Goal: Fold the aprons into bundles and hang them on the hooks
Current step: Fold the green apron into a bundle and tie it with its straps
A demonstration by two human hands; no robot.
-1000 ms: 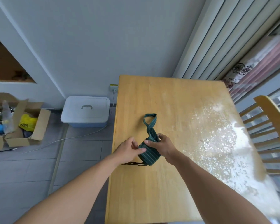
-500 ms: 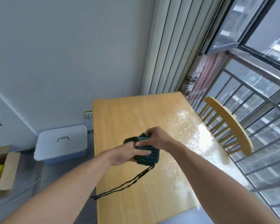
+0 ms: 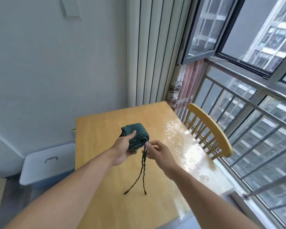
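Two hands work one apron bundle point(image 3: 135, 135), held in the air above the wooden table point(image 3: 96, 129), not resting on it. Left hand point(image 3: 124, 148) grips the green striped bundle, thumb pressed on its near face, fingers curled underneath. Right hand point(image 3: 157, 152) sits just right of the bundle, thumb and forefinger pinching the two dark strings point(image 3: 143, 169) right where they leave the cloth; its other fingers are loosely curled. Strings hang down from the pinch, twisted, loose ends well below the hands; cannot tell if the ends touch the tabletop.

Handling, as judgement: bundle looks light and soft, a compact roll of thin cloth that will spring open if the grip slackens, so keep the whole-hand clamp on the folded body, thumb over the outer flap. Strings are thin, limp and a bit slippery; take them close to the bundle for control, not at the tips. Not fragile, a firm squeeze is fine. Likely step: bundle is formed, strings free for wrapping or tying, hanging not yet done. No hooks visible in this view.

Rest: wooden chair point(image 3: 210, 129) at the right edge of the table, white lidded bin point(image 3: 46, 164) on the floor at left, window railing point(image 3: 248, 123) right, striped curtain point(image 3: 155, 52) far behind the table.
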